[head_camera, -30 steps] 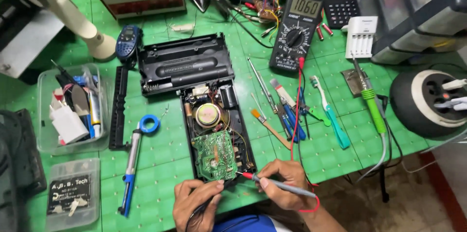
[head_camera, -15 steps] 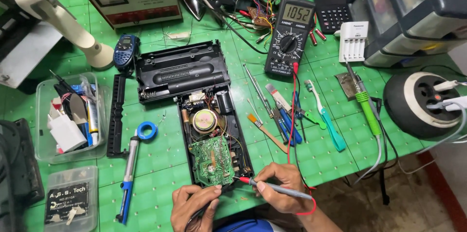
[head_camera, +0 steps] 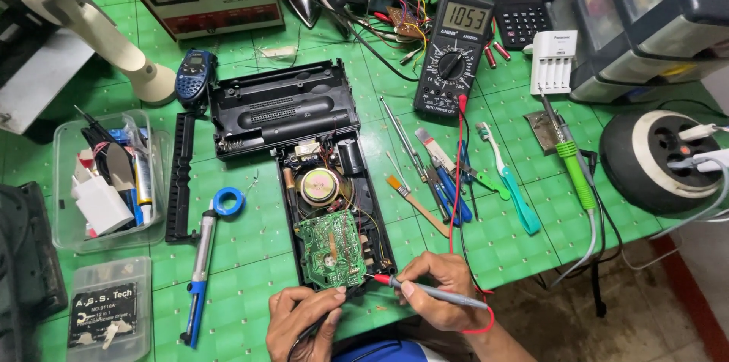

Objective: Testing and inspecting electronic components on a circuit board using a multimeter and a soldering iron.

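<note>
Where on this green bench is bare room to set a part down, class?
Bare green mat lies between the blue-handled desoldering pump and the opened black radio case, and between the teal toothbrush and the green-handled soldering iron. The top edge by the grey multimeter is crowded.

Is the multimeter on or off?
On. The multimeter shows dark digits on its lit display while the right hand presses the red probe to the circuit board.
</note>
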